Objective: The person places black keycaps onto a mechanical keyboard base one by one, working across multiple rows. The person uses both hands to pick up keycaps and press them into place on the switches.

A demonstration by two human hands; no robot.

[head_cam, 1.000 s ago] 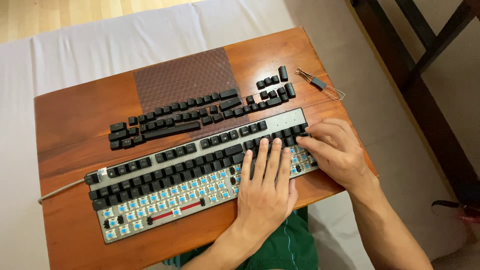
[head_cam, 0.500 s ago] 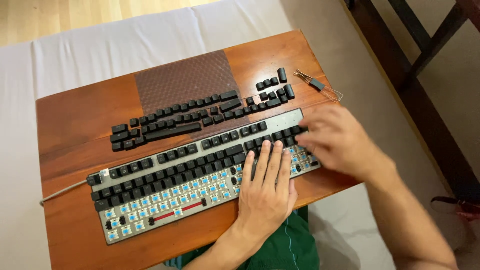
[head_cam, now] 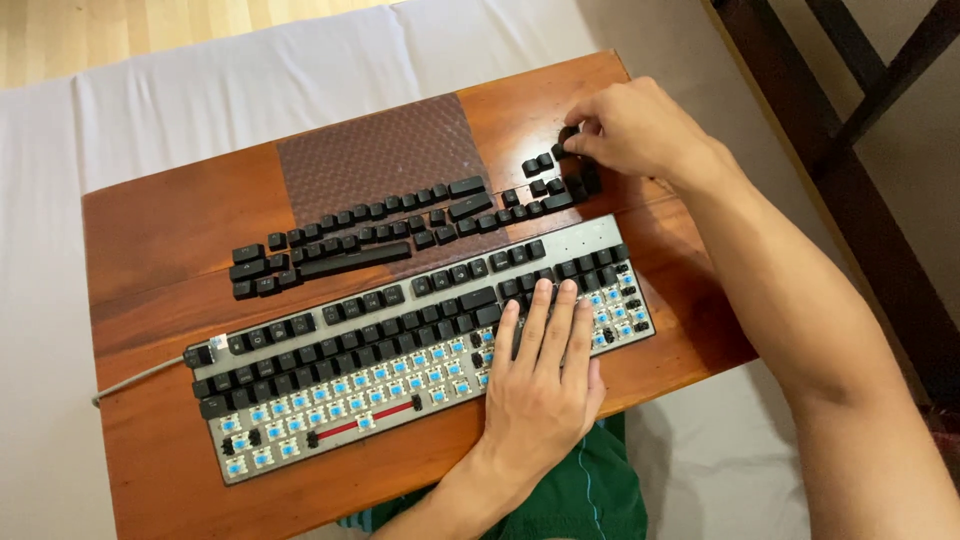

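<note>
While the left hand (head_cam: 540,385) lies flat and open on the keyboard (head_cam: 590,238), lower centre of frame, fingers spread over the keys left of the number pad, it holds nothing. Right hand (head_cam: 630,125) is at upper right, fingertips pinched narrow onto a loose black keycap (head_cam: 566,133) at the top of the small keycap cluster (head_cam: 548,185); can't tell if it's lifted off the wood. Keyboard sits diagonally on the wooden table (head_cam: 180,220), lower rows stripped to blue switches (head_cam: 400,385). Long rows of removed keycaps (head_cam: 350,240) lie above it, partly on the brown woven mat (head_cam: 380,150). Grey cable (head_cam: 135,380) exits at left.
</note>
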